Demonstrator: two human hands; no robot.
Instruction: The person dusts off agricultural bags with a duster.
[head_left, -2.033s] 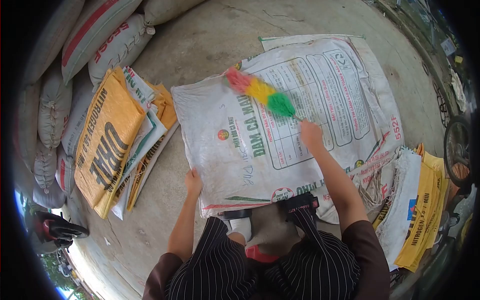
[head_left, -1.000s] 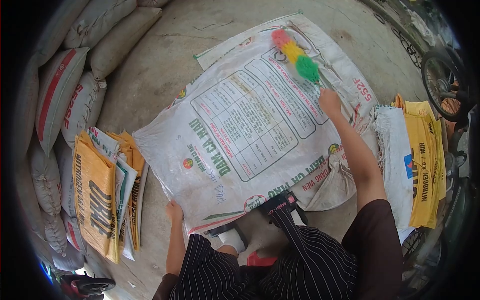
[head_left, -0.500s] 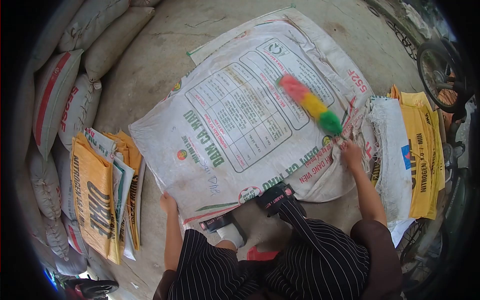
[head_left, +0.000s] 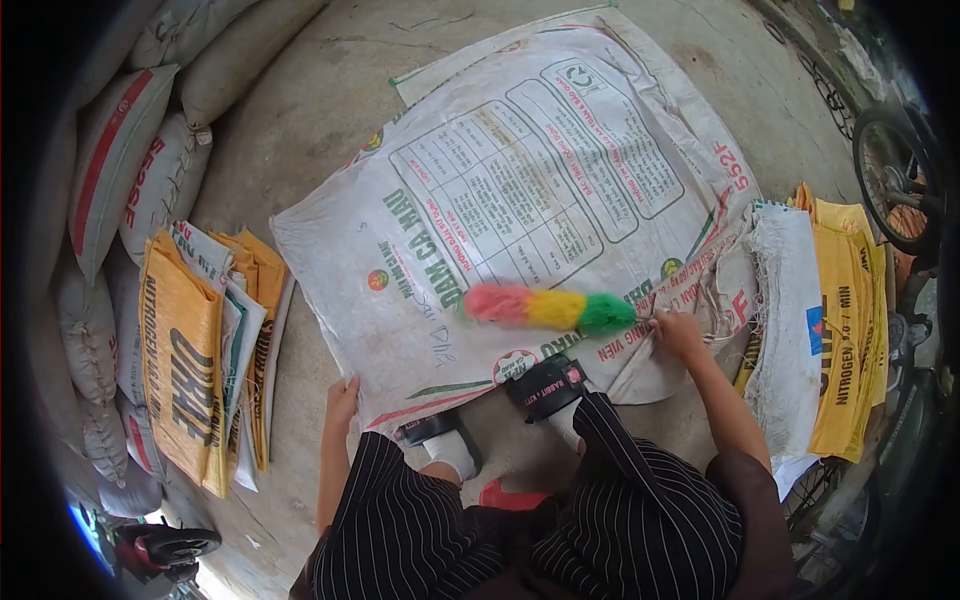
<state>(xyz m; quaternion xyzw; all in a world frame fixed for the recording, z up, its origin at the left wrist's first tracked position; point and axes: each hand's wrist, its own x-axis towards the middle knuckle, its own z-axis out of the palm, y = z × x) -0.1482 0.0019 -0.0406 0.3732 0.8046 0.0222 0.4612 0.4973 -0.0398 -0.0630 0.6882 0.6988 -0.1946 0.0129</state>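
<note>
A white printed sack (head_left: 430, 240) lies flat on the floor over other sacks. My left hand (head_left: 342, 402) pinches the near left corner of this sack. In my right hand (head_left: 677, 333) is the handle of a fluffy duster (head_left: 550, 308), coloured pink, yellow and green. The duster points left across the lower middle of the sack, its pink end over the green lettering. Crumpled sack cloth (head_left: 700, 290) lies beside my right hand.
Folded yellow and white sacks (head_left: 185, 365) stand at the left, with more folded sacks (head_left: 840, 330) at the right. Filled sacks (head_left: 115, 150) are piled along the left edge. A bicycle wheel (head_left: 893, 180) is at the right. My slippered feet touch the sack's near edge.
The duster has swung from pointing up and left to lying nearly level, lower on the sack. My right hand has moved down and left. My left hand keeps its hold on the corner.
</note>
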